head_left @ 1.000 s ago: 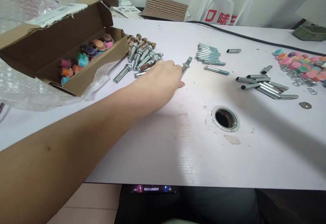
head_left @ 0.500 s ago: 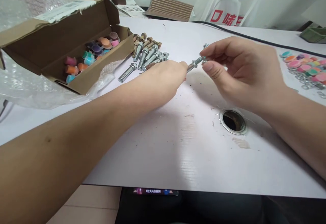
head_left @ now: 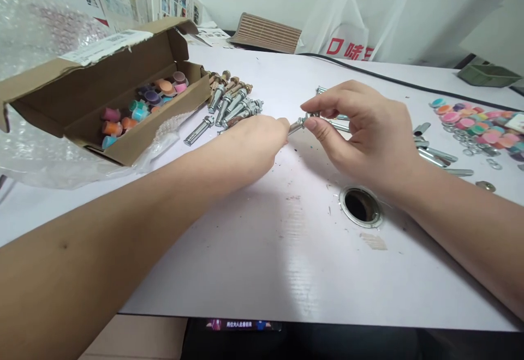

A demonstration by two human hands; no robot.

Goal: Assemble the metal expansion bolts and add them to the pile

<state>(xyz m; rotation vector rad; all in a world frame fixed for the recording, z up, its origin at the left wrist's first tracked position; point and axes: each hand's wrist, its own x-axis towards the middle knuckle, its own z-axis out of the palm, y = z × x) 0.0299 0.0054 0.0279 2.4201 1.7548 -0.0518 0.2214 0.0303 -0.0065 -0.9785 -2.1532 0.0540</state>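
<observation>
a metal bolt (head_left: 296,126) is held over the white table (head_left: 245,256); the left hand (head_left: 262,139) is closed around one end and the right hand (head_left: 364,131) pinches the other; a pile of bolts (head_left: 234,103) lies just beyond the left hand, beside an open cardboard box (head_left: 176,113)

From where I stand I count one left hand (head_left: 262,139) and one right hand (head_left: 364,125), with one silver threaded metal bolt (head_left: 296,126) between them. On the one white worktop (head_left: 245,273) there's one brown cardboard box (head_left: 174,113), holding at least ten small coloured plastic pots (head_left: 111,128). I make out at least four brassy metal bolts (head_left: 248,88), at least four grey metal sleeve bolts (head_left: 199,131) and at least four shiny cut metal tubes (head_left: 460,173). The bright round caps (head_left: 476,130), heaped, number over a dozen. One metal-rimmed hole (head_left: 361,207), one black cable (head_left: 380,72), one dull green tray (head_left: 489,75).
</observation>
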